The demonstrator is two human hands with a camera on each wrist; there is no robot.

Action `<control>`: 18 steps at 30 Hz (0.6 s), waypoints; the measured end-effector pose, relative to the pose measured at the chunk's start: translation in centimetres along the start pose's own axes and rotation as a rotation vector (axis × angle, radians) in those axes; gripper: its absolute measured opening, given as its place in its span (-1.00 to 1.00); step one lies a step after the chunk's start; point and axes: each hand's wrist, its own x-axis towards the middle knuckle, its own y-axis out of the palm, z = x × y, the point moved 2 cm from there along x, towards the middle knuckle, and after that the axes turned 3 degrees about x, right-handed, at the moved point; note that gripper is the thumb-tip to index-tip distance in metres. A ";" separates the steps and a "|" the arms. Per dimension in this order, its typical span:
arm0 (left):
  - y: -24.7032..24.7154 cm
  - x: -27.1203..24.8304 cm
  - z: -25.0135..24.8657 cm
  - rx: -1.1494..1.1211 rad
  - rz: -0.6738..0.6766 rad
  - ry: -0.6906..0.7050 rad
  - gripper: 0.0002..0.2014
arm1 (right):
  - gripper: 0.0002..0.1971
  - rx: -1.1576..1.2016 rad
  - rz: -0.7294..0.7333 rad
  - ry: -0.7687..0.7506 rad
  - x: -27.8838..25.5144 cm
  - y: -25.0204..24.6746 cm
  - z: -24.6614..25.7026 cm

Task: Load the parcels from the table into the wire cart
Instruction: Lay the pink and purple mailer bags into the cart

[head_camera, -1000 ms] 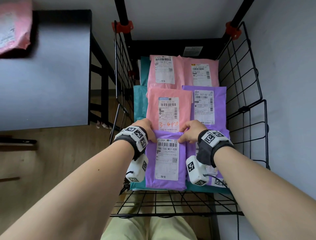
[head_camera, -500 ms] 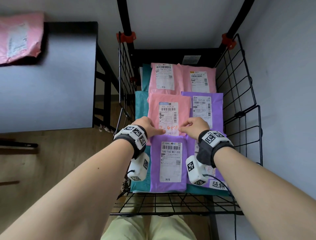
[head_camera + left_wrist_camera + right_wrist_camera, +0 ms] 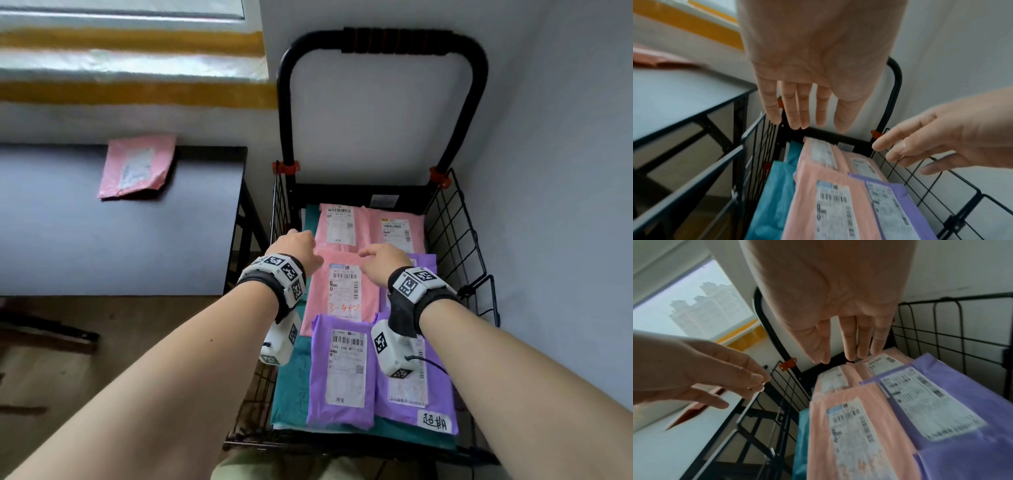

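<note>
The black wire cart (image 3: pixel 455 233) stands against the wall and holds several flat parcels, pink, purple and teal. A purple parcel (image 3: pixel 342 370) lies flat at the cart's near end, beside another purple one. One pink parcel (image 3: pixel 137 168) lies on the grey table (image 3: pixel 102 240) to the left. My left hand (image 3: pixel 296 245) hovers above the cart's left side with its fingers (image 3: pixel 795 112) straight and holding nothing. My right hand (image 3: pixel 380 260) hovers over the pink parcel (image 3: pixel 342 291) in the cart's middle, its fingers (image 3: pixel 851 344) extended and empty.
The cart's tall black handle (image 3: pixel 394 41) rises at the far end against the white wall. The table's black frame (image 3: pixel 246 219) sits close to the cart's left side. A window with yellow trim (image 3: pixel 137 92) is behind the table. Wooden floor shows at lower left.
Both hands have let go of the purple parcel, which now lies flat at the cart's near end, and have lifted up and away over the cart. The head view has tilted up.
</note>
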 end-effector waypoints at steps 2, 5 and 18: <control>-2.1 -0.7 0.4 0.034 -0.060 0.011 -0.61 | -0.58 -0.042 -0.029 -0.041 -0.4 -0.9 2.1; -5.1 -1.8 1.4 0.088 -0.149 0.030 -0.61 | -0.59 -0.127 -0.043 -0.116 -1.4 -2.1 5.7; -16.2 -6.3 16.7 0.253 -0.383 0.147 -0.45 | -0.51 -0.242 -0.183 -0.160 -4.4 2.7 24.8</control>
